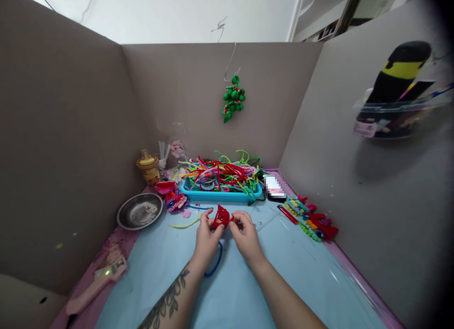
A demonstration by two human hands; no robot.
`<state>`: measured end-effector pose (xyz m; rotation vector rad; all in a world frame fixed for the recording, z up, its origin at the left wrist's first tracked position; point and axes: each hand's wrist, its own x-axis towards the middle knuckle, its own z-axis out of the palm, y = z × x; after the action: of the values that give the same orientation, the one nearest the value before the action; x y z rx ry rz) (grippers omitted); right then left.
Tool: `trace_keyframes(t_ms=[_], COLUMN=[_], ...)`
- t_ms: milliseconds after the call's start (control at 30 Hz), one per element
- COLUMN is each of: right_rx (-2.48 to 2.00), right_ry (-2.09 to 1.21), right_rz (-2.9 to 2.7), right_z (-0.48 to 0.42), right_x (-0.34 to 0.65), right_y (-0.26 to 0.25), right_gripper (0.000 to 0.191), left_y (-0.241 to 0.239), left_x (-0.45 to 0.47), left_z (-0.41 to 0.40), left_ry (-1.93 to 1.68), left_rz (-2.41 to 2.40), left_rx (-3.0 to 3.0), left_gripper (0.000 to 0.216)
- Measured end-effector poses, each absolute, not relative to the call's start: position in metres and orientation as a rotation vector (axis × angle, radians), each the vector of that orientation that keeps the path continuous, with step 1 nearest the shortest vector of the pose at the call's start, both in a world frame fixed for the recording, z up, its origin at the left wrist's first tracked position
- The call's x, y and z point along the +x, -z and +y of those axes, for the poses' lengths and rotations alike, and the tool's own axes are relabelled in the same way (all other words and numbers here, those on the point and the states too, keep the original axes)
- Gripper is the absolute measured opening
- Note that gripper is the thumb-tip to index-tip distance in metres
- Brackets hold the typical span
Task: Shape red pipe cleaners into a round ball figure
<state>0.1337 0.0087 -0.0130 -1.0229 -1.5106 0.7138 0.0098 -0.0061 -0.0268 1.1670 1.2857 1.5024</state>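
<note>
Between my two hands, above the blue table cover, is a small red piece shaped from fuzzy pipe cleaner point(222, 217). My left hand point(207, 237) grips its left side, thumb and fingers closed around it. At the right edge, my right hand point(244, 232) pinches a short red end of it. A blue pipe cleaner point(219, 263) curves on the cover below my hands. Left of them lies a yellow-green pipe cleaner point(184, 224). My fingers partly hide the red piece.
Behind my hands stands a blue tray point(220, 195) heaped with pipe cleaners. A metal bowl point(140, 212) and a pink glue gun point(99, 284) are left. Right are a phone point(274, 187), a red cutter point(287, 214) and colourful finished pieces point(312, 218). Grey panels enclose three sides.
</note>
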Motion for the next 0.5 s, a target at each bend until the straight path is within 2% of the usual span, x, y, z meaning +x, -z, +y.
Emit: trace_keyframes(t_ms=[167,500], right_rx=[-1.022,-1.008], right_ry=[-0.706,-0.539], right_rz=[-1.65,-1.704], right_z=[0.008,0.013], right_x=[0.135,0.138], right_y=[0.01,0.022], right_gripper=[0.01,0.014], left_y=[0.031,0.02], left_x=[0.011,0.014], left_z=[-0.007,-0.008], left_ry=[-1.492,-1.413], left_rz=[1.307,1.073], left_rx=[1.236,0.946], left_gripper=[0.048,0.031])
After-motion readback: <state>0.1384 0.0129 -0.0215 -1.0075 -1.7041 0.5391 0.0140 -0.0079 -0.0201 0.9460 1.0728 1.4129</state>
